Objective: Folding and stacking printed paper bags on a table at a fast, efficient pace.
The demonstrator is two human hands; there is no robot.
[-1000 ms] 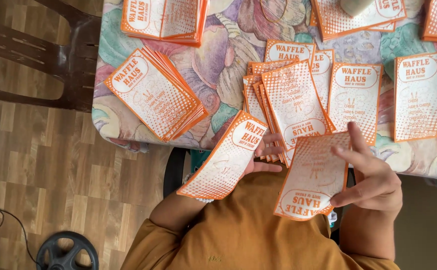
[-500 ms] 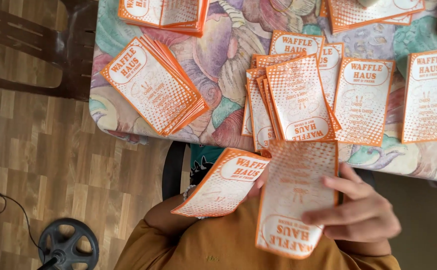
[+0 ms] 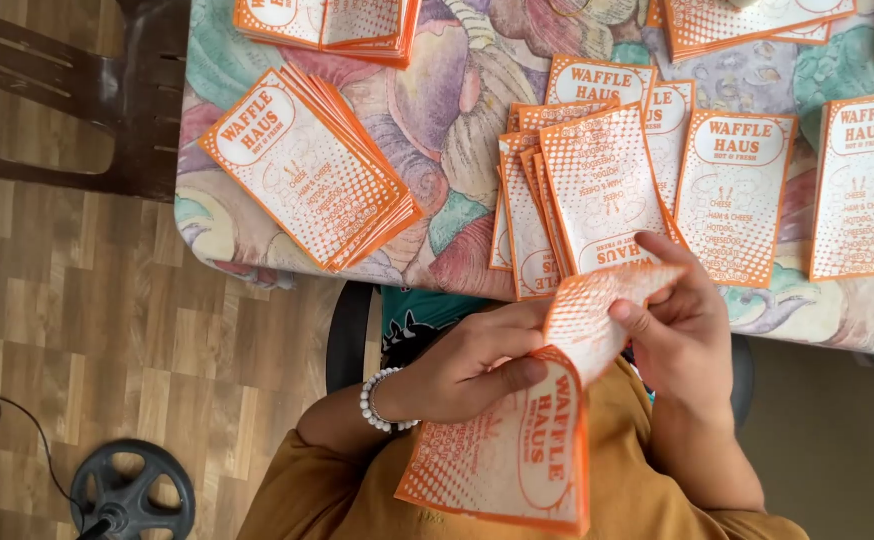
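Note:
Both my hands hold orange-and-white paper bags (image 3: 532,430) over my lap, just below the table edge. My left hand (image 3: 467,365), with a white bead bracelet at the wrist, grips the bags in the middle. My right hand (image 3: 682,325) pinches the upper end of the top bag, which bends up toward the table. A fanned pile of the same bags (image 3: 587,190) lies on the table right above my hands.
The table has a flowered cloth (image 3: 457,120). On it lie a stack of bags at the left (image 3: 307,165), another at the top left (image 3: 327,20), single bags at the right (image 3: 862,185) and more at the top right (image 3: 757,20). A dark chair (image 3: 77,90) and a round black stand base (image 3: 132,495) are on the wooden floor.
Before, each hand held a separate bag, apart from each other. Now the two bags are together over my lap, the left hand gripping them and the right hand bending the top end.

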